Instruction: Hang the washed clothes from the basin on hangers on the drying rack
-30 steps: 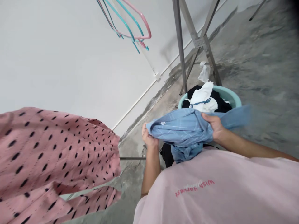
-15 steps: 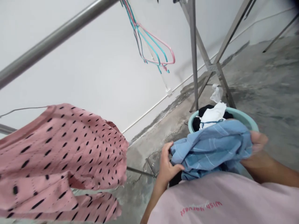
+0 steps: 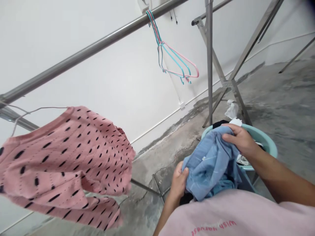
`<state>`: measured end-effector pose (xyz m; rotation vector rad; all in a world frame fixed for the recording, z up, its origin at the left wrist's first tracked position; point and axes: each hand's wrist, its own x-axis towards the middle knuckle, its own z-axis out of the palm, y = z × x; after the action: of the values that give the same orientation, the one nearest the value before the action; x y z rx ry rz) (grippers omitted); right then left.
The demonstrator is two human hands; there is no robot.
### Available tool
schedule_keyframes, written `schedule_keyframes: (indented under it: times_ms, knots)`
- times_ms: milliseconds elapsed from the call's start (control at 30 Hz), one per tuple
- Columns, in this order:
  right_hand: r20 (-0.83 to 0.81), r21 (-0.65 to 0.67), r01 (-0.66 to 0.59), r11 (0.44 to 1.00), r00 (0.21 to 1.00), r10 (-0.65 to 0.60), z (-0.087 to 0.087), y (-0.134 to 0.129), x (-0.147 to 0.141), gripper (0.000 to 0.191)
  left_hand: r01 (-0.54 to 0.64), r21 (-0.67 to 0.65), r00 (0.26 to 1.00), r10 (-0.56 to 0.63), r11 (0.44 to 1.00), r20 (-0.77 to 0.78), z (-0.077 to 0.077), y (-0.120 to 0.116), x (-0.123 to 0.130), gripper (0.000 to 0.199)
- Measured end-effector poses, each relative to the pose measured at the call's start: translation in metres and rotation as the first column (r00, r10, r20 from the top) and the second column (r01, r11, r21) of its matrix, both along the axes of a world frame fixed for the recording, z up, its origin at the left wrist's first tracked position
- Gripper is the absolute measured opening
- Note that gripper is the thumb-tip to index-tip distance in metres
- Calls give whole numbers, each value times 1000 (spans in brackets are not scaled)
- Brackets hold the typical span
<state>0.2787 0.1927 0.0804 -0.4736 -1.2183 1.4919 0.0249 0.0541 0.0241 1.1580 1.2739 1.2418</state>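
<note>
Blue cloth (image 3: 209, 167), rumpled into soft folds, gripped by 2 hands (image 3: 242, 141), rounded teal basin (image 3: 270, 144) nearby

place: laundry-drying area | signs: metal rail (image 3: 98, 45), hangers (image 3: 197, 72), hung spotted top (image 3: 103, 154), basin (image 3: 271, 146) of clothes (image 3: 219, 123)

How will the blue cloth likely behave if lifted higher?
The blue cloth will probably flop: it bunches in soft folds between the left hand and right hand. It looks thin, so perhaps light for its size. Its lower part, ungripped, may swing.
</note>
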Motion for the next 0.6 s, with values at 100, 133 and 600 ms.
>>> schedule_keyframes:
  times_ms: [100, 133, 600]
  knots:
    - [362, 322, 357, 877, 809, -462, 4, 24, 0, 26, 190, -94, 979, -181, 977, 91, -4, -8, 4, 64]
    - [403, 416, 358, 836, 751, -522, 8, 26, -1, 25, 213, -117, 972, -198, 970, 126, -6, -9, 6, 58]
    - [78, 997, -75, 31, 773, -629, 213, -18, -42, 30, 187, -130, 954, -148, 974, 262, -30, -11, 24, 51]
